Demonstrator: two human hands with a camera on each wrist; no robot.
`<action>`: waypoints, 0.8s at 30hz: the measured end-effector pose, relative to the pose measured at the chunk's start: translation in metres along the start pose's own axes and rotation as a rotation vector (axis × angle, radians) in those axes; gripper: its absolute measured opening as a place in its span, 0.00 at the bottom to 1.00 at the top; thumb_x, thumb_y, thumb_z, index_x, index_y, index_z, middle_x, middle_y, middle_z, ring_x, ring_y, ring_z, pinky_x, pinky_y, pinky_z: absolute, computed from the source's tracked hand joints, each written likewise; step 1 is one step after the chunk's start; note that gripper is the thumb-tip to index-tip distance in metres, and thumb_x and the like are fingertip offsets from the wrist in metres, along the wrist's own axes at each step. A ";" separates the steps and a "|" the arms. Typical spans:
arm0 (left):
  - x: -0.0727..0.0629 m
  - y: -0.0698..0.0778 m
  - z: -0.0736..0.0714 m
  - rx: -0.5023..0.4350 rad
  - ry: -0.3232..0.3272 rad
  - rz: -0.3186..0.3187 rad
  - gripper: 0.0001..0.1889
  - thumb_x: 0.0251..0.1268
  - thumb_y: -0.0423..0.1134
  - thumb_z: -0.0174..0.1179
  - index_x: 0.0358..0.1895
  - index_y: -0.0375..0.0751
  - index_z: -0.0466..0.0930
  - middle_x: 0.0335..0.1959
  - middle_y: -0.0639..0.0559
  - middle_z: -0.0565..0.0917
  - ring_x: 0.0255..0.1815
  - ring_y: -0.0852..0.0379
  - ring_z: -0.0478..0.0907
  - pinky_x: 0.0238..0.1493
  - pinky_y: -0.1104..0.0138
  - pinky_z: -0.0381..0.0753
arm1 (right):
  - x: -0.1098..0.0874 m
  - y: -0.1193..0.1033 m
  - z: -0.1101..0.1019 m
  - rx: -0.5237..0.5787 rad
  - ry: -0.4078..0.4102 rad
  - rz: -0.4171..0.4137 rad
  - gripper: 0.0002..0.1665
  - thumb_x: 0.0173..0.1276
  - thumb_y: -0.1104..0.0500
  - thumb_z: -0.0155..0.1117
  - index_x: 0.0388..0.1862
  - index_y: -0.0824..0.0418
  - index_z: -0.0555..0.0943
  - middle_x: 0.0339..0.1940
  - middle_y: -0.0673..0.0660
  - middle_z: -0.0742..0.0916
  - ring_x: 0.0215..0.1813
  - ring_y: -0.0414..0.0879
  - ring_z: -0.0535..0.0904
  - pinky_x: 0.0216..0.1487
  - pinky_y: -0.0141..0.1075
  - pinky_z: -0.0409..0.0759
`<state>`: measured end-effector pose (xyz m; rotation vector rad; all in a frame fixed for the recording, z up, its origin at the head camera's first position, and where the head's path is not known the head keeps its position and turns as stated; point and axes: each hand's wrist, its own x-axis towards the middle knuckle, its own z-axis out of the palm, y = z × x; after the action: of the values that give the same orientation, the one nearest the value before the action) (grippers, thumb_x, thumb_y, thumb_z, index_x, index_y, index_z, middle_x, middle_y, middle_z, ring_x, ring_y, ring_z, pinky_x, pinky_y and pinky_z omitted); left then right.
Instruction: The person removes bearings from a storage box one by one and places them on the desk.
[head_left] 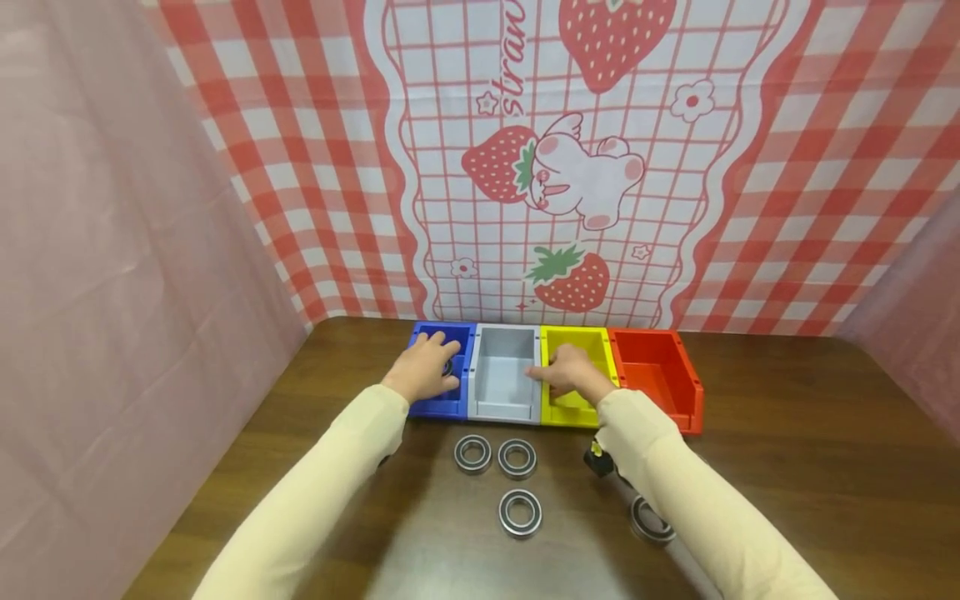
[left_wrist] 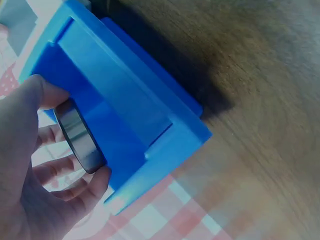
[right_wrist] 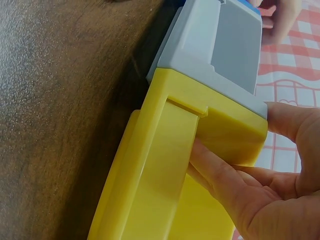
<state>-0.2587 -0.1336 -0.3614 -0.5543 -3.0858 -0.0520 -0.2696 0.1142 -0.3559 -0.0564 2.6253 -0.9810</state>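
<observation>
My left hand [head_left: 426, 367] is over the blue bin [head_left: 442, 414] at the left end of a row. Between its thumb and fingers it pinches a ball bearing [left_wrist: 80, 135], tilted on edge above the bin's inside. My right hand [head_left: 570, 372] is at the yellow bin [head_left: 577, 415]. Its fingers reach inside, and its thumb lies across the wall shared with the grey bin [head_left: 504, 412], so the hand grips that wall. No bearing shows in the right hand.
A red bin [head_left: 692, 400] ends the row on the right. On the wooden table in front lie a left bearing [head_left: 460, 455], one beside it [head_left: 503, 459], one nearer [head_left: 505, 513] and one partly behind the right sleeve [head_left: 639, 518]. A checked cloth [head_left: 337, 208] hangs behind.
</observation>
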 end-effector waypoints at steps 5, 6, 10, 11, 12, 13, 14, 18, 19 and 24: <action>-0.016 0.002 -0.007 0.000 0.036 0.051 0.29 0.59 0.49 0.63 0.63 0.42 0.72 0.63 0.36 0.74 0.66 0.31 0.68 0.67 0.46 0.68 | 0.001 0.000 0.001 0.000 -0.004 0.016 0.21 0.64 0.48 0.66 0.29 0.66 0.78 0.23 0.56 0.80 0.30 0.48 0.85 0.39 0.38 0.83; -0.019 0.003 -0.008 0.005 0.053 0.065 0.29 0.58 0.49 0.63 0.62 0.42 0.72 0.61 0.36 0.75 0.64 0.32 0.69 0.66 0.47 0.70 | 0.001 0.000 0.002 -0.002 -0.004 0.018 0.21 0.64 0.48 0.66 0.30 0.66 0.78 0.24 0.56 0.80 0.30 0.47 0.85 0.39 0.38 0.83; -0.032 0.006 -0.010 0.001 0.114 0.113 0.27 0.55 0.47 0.64 0.59 0.41 0.75 0.55 0.37 0.77 0.58 0.33 0.74 0.61 0.47 0.75 | 0.002 0.000 0.002 -0.023 -0.001 0.015 0.21 0.64 0.47 0.65 0.30 0.66 0.78 0.24 0.56 0.81 0.30 0.47 0.85 0.39 0.38 0.83; -0.036 0.007 -0.010 -0.001 0.118 0.121 0.26 0.55 0.47 0.63 0.58 0.42 0.75 0.54 0.37 0.78 0.57 0.34 0.74 0.59 0.47 0.76 | 0.003 0.000 0.002 -0.025 -0.001 0.015 0.21 0.64 0.47 0.65 0.29 0.65 0.78 0.24 0.55 0.80 0.30 0.47 0.85 0.38 0.37 0.82; -0.040 0.008 -0.009 -0.008 0.126 0.131 0.26 0.55 0.46 0.63 0.58 0.42 0.75 0.54 0.37 0.78 0.56 0.34 0.75 0.57 0.47 0.77 | 0.003 0.000 0.003 -0.028 0.001 0.015 0.21 0.63 0.47 0.65 0.27 0.65 0.78 0.22 0.55 0.80 0.29 0.47 0.85 0.37 0.37 0.82; -0.044 0.009 -0.008 -0.018 0.136 0.142 0.25 0.55 0.46 0.64 0.57 0.42 0.76 0.53 0.38 0.78 0.54 0.35 0.75 0.56 0.48 0.78 | 0.003 0.000 0.003 -0.028 0.002 0.015 0.21 0.63 0.47 0.65 0.25 0.64 0.77 0.21 0.54 0.79 0.29 0.46 0.85 0.36 0.37 0.81; -0.048 0.011 -0.007 -0.022 0.145 0.156 0.25 0.54 0.46 0.64 0.56 0.42 0.76 0.51 0.39 0.78 0.52 0.37 0.76 0.53 0.49 0.79 | 0.004 -0.001 0.003 -0.029 0.001 0.017 0.21 0.64 0.47 0.65 0.25 0.64 0.77 0.21 0.55 0.80 0.29 0.46 0.85 0.36 0.36 0.81; -0.066 0.018 -0.005 -0.036 0.182 0.212 0.23 0.52 0.44 0.66 0.52 0.42 0.77 0.43 0.42 0.78 0.42 0.46 0.73 0.44 0.55 0.81 | 0.004 -0.001 0.004 -0.012 -0.002 0.027 0.21 0.64 0.47 0.65 0.30 0.66 0.78 0.25 0.57 0.81 0.32 0.47 0.85 0.36 0.36 0.80; -0.070 0.020 -0.004 -0.040 0.186 0.225 0.23 0.51 0.45 0.67 0.51 0.42 0.77 0.42 0.44 0.77 0.40 0.47 0.72 0.42 0.56 0.80 | 0.003 -0.001 0.004 -0.009 -0.005 0.026 0.21 0.64 0.47 0.65 0.32 0.67 0.78 0.28 0.58 0.82 0.32 0.48 0.86 0.37 0.37 0.81; -0.085 0.031 -0.001 -0.079 0.171 0.277 0.23 0.50 0.45 0.67 0.50 0.43 0.77 0.39 0.47 0.75 0.38 0.51 0.70 0.39 0.60 0.78 | 0.004 0.000 0.001 -0.013 -0.009 0.017 0.22 0.64 0.47 0.65 0.33 0.67 0.78 0.30 0.60 0.84 0.32 0.48 0.86 0.39 0.37 0.82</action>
<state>-0.1688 -0.1344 -0.3604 -0.9219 -2.8230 -0.2084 -0.2728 0.1132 -0.3581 -0.0412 2.6195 -0.9561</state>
